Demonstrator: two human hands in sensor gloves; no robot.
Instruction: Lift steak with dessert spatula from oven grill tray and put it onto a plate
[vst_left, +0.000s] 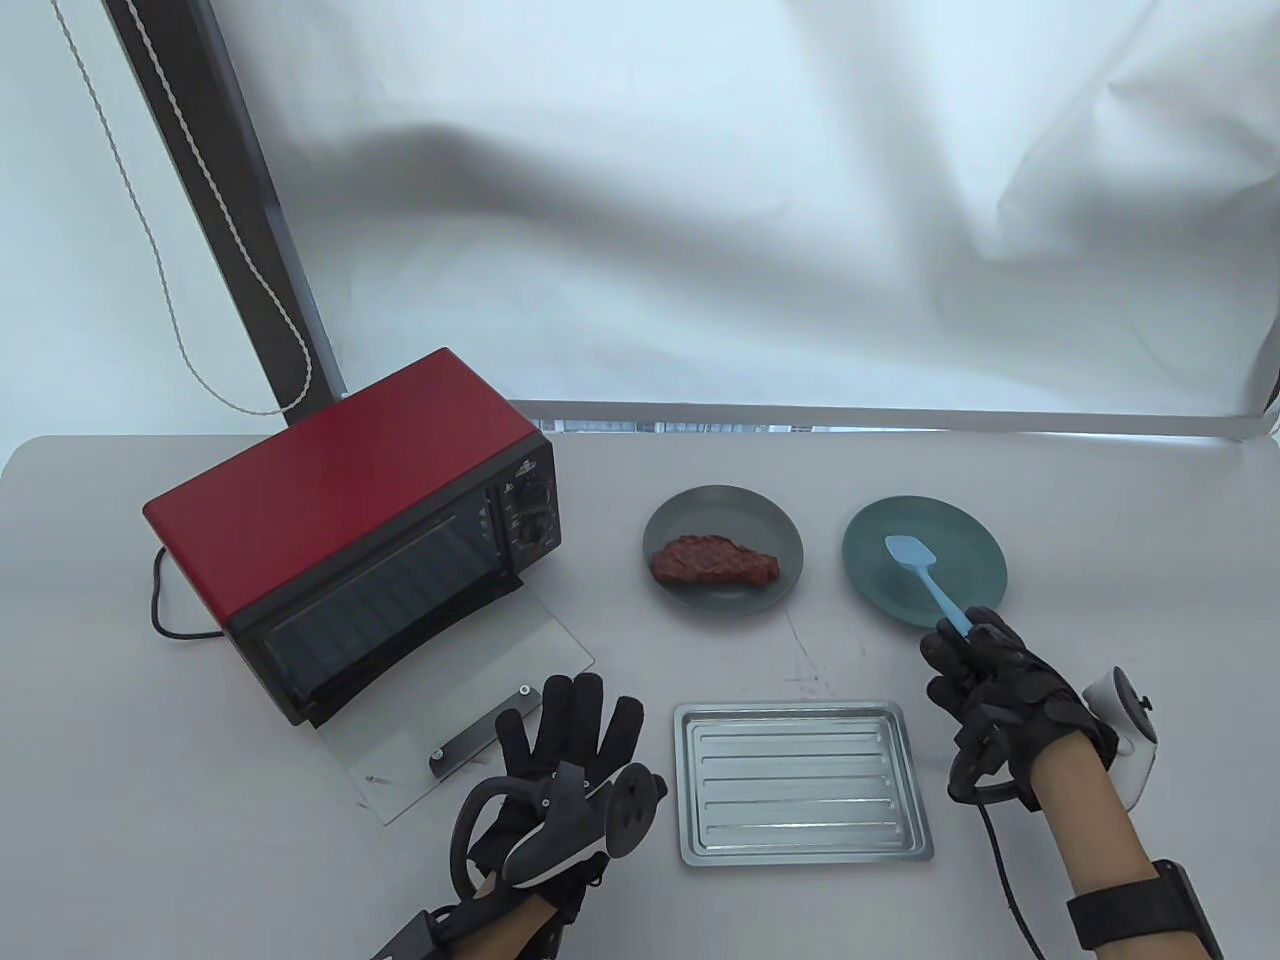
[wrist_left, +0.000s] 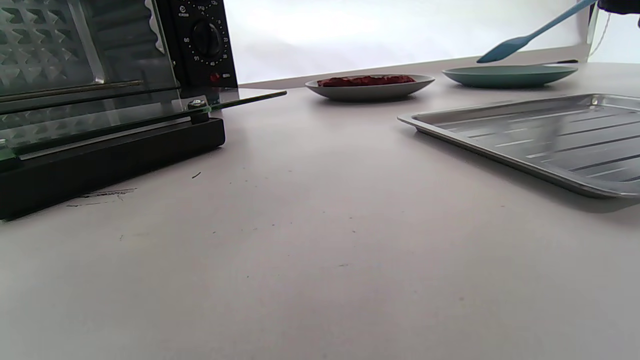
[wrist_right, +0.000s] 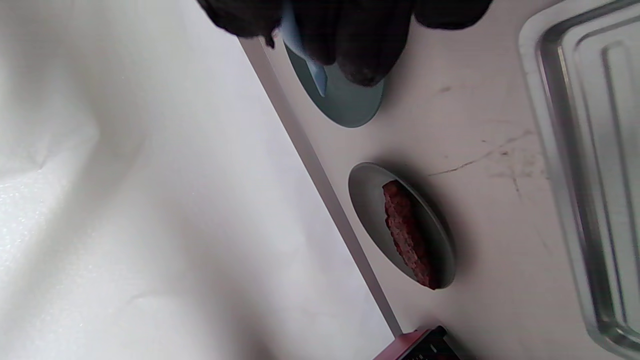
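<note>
Lying on the grey plate (vst_left: 723, 520), well apart from either hand: reddish-brown steak (vst_left: 714, 561), flat, with a rough, ridged surface. Right of that plate, right hand (vst_left: 990, 690) curled around the handle of a light blue spatula (vst_left: 926, 580), blade hovering over a teal plate (vst_left: 980, 555). In front of the grey plate, bare metal tray (vst_left: 800, 780). Left of that tray, left hand (vst_left: 560, 760) flat on the table (vst_left: 1100, 480), fingers spread, holding nothing, just before the red oven (vst_left: 340, 500).

The white table (vst_left: 620, 700) carries a red oven (vst_left: 350, 530), a grey plate (vst_left: 722, 520), a teal plate (vst_left: 923, 575) just beyond the gripping fingers, and a metal tray (vst_left: 803, 782) beside them.
</note>
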